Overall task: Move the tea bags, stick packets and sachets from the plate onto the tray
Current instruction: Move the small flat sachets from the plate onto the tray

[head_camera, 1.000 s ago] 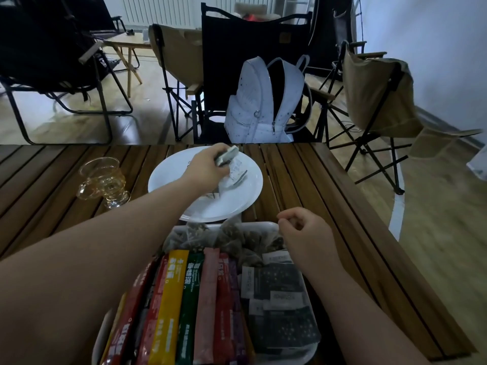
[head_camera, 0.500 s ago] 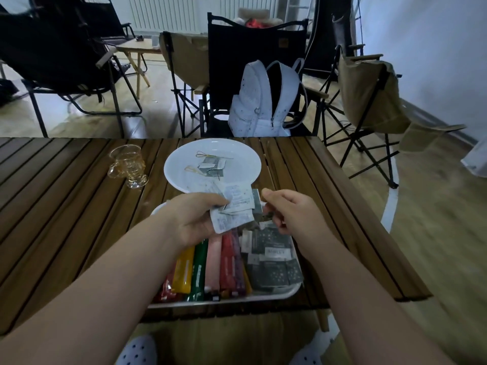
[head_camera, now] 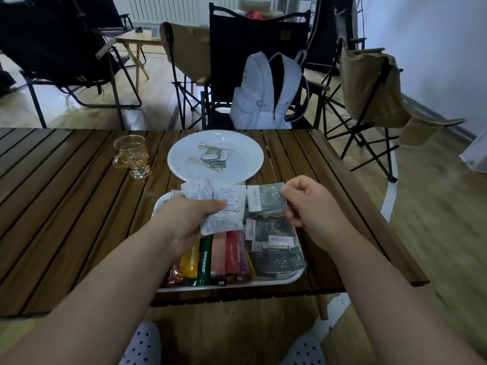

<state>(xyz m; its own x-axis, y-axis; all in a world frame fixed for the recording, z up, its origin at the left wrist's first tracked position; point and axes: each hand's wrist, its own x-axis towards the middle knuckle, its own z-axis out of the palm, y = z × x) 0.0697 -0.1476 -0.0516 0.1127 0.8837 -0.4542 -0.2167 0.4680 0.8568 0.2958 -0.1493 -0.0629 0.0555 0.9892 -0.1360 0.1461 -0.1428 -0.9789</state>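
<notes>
My left hand (head_camera: 188, 219) grips a fan of white sachets (head_camera: 224, 206) above the far end of the white tray (head_camera: 295, 277). My right hand (head_camera: 313, 206) pinches a dark grey sachet (head_camera: 266, 197) beside that fan. The tray holds coloured stick packets (head_camera: 218, 255) on the left and dark grey sachets (head_camera: 276, 248) on the right; its far part is hidden by my hands. Behind it stands the white plate (head_camera: 245, 148) with a few sachets (head_camera: 214, 159) and two gold picks still lying on it.
An amber glass cup (head_camera: 131, 156) stands left of the plate on the slatted wooden table (head_camera: 66, 206). A white backpack (head_camera: 266, 93) sits on a black chair beyond the table's far edge. Folding chairs stand around. The table's right edge is close to the tray.
My left hand lifted sachets from the plate and brought them back over the tray. My right hand came up and took hold of a grey sachet from the bunch, drawing it to the right.
</notes>
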